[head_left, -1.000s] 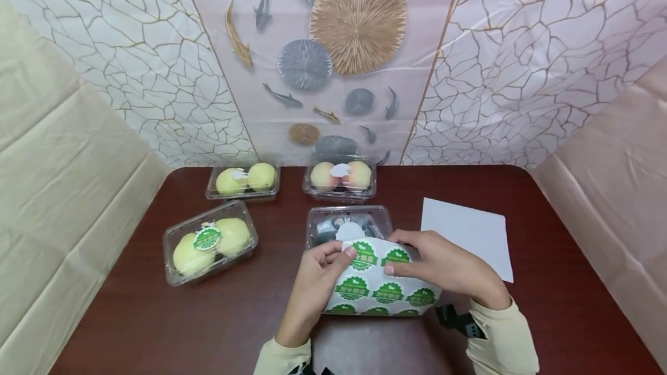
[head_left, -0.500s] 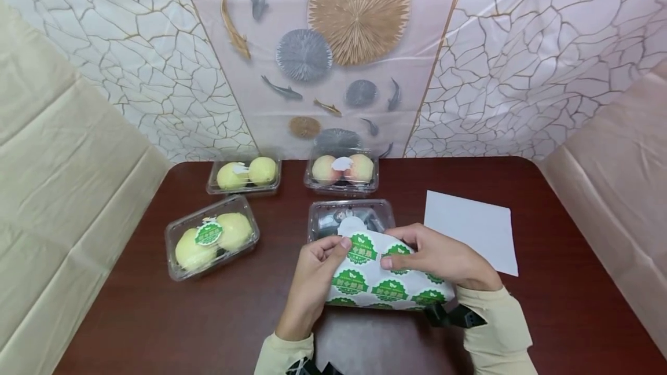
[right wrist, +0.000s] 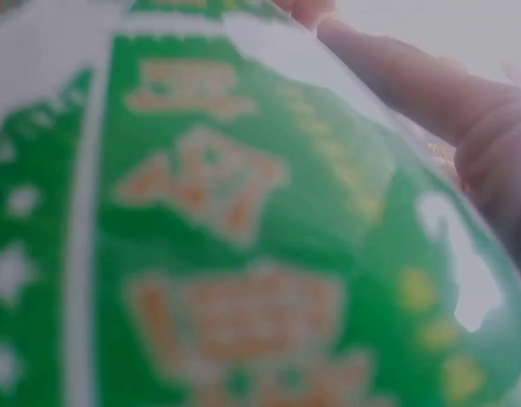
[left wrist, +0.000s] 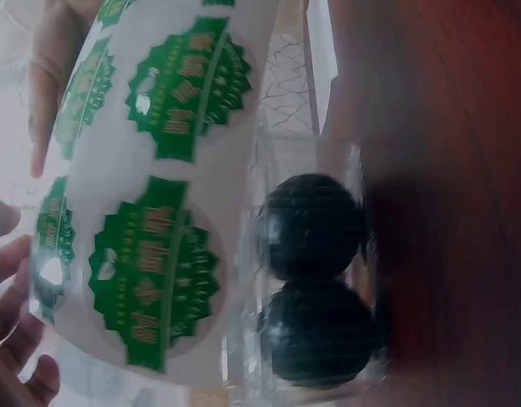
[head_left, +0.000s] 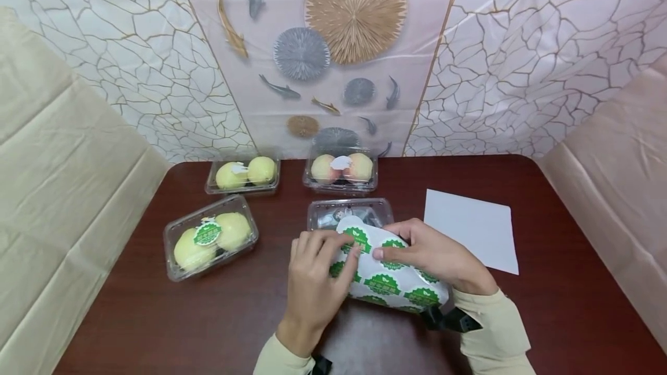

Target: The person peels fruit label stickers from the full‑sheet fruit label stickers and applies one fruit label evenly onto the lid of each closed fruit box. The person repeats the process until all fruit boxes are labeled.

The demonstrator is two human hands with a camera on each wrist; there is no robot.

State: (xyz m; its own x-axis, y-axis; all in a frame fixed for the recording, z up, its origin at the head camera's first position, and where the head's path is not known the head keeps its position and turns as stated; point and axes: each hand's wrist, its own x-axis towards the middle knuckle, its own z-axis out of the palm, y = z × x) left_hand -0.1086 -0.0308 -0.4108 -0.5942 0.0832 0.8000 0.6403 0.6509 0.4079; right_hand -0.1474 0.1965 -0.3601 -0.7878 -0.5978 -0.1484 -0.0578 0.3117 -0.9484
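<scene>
A white sheet of round green stickers (head_left: 383, 283) is bent in a curve above the table. My right hand (head_left: 438, 256) grips its upper right edge, thumb on the printed face and fingers behind. My left hand (head_left: 316, 274) is at the upper left corner, index finger and thumb slightly apart over a green sticker. In the left wrist view its fingers (left wrist: 14, 326) are loosely bent beside the sheet's edge. Behind the sheet stands a clear plastic box (head_left: 320, 210), partly hidden. Two dark round things (left wrist: 316, 229) show inside it. The right wrist view is filled by blurred green print.
Two clear boxes of yellow fruit, one near (head_left: 211, 239) and one far (head_left: 246, 172), stand at the left. A box of pinkish fruit (head_left: 341, 169) is at the back middle. White paper (head_left: 471, 227) lies on the right of the dark red table (head_left: 198, 328).
My left hand has let go of the sheet's corner and turned over its front, fingers at a sticker. The sheet has tilted, its right side lower. My right hand keeps its grip.
</scene>
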